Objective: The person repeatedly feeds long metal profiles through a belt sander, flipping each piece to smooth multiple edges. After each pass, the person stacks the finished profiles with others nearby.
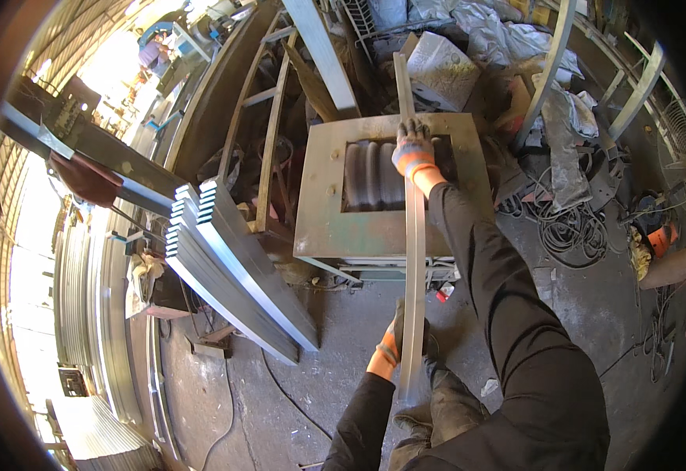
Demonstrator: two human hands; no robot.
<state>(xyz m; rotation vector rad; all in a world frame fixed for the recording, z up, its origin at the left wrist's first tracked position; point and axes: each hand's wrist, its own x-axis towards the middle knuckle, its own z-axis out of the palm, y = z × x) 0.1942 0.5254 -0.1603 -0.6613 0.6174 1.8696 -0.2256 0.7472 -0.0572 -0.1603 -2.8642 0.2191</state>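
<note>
Bar (414,259): axis runs 12–6 o'clock. Right hand (414,151): fingers curl over it. Left hand (392,339): clasps it toward 6, fingers part-hidden.

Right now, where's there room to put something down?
The machine top has a bare strip between its rollers and front edge, left of the long bar. Some floor is bare between the leaning bars and the left hand. Crowded: right of the machine, coiled cables; far left, stacked metal lengths.

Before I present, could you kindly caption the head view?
A metal bar, held in gloved right hand and left hand, crosses a boxy machine.
</note>
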